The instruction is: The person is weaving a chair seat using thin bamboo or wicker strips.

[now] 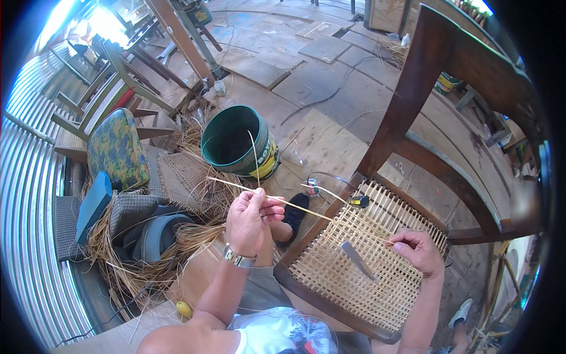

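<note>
- The left hand [253, 215] has its grip pinching a long, thin, pale cane strand [309, 211], which slants from above the person's lap to the left side of the woven, straw-coloured cane seat [321, 262] of a dark brown wooden chair [401, 106].
- The right hand [417, 252] brings thumb and forefinger close together over the weave; I cannot tell whether cane lies between them.
- Pulling the strand at a sharp angle could crack it or snag it on a crossing.
- The loose, flat grey metal strip [357, 260] on the seat could slide off if the chair is jolted.
</note>
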Demonstrator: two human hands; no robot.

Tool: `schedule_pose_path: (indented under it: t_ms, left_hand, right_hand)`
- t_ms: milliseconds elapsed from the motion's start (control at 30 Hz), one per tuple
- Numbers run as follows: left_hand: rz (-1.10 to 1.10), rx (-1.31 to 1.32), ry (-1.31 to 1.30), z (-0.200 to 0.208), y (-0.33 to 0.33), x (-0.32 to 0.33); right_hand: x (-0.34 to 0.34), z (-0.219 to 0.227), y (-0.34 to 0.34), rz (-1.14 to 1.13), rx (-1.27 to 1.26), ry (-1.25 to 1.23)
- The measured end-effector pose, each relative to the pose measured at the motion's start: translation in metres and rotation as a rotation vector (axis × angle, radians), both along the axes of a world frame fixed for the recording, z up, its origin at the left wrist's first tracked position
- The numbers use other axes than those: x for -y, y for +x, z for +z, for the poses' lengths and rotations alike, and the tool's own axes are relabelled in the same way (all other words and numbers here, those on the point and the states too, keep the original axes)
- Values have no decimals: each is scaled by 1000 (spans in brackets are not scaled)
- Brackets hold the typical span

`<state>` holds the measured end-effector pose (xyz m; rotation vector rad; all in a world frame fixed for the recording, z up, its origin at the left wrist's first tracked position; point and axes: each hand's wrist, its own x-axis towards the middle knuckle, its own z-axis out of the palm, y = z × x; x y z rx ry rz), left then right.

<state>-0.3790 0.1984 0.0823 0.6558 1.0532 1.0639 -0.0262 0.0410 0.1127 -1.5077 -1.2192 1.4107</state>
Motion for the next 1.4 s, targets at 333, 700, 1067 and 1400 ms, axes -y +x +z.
schedule_pose_path:
  t_ms: [333,700,1067,1400]
  left_hand:
    - [67,24,90,31,-9,-28]
    - [-840,54,318,20,198,157]
    - [-1044,294,52,-71,282,257]
    - [-1112,-1039,1406,-40,153,129]
  right_hand:
    - [145,64,74,-279,202,182]
    - [235,27,99,-676,1033,-488]
    - [169,-6,47,-665,123,-135]
    - [228,-6,170,-405,637,-433]
